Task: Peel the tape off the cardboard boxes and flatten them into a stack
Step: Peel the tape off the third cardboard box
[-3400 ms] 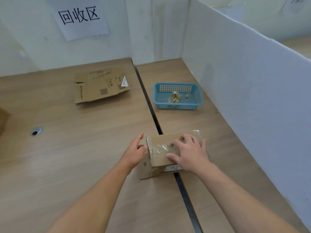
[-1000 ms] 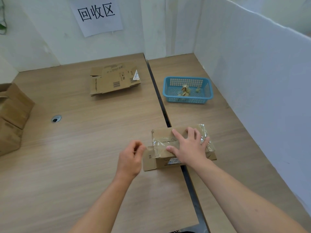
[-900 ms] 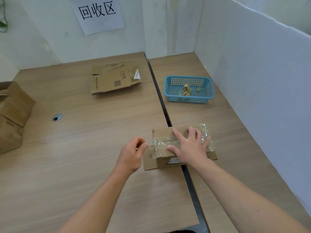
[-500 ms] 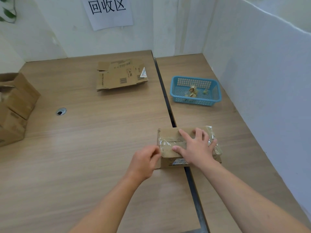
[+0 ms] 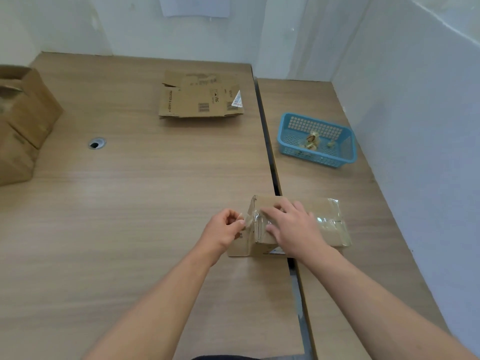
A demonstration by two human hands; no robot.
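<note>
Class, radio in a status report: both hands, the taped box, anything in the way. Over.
Right hand presses down on taped box. Left hand pinches tape end at its left edge. Blue basket, flattened box well clear behind. Over.

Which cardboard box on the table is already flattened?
The printed box at the far side lies flat; the near taped box and the left-edge boxes stand unflattened.

Two bare forearms (image 5: 161, 294), bare hands (image 5: 222, 229) (image 5: 296, 231)
</note>
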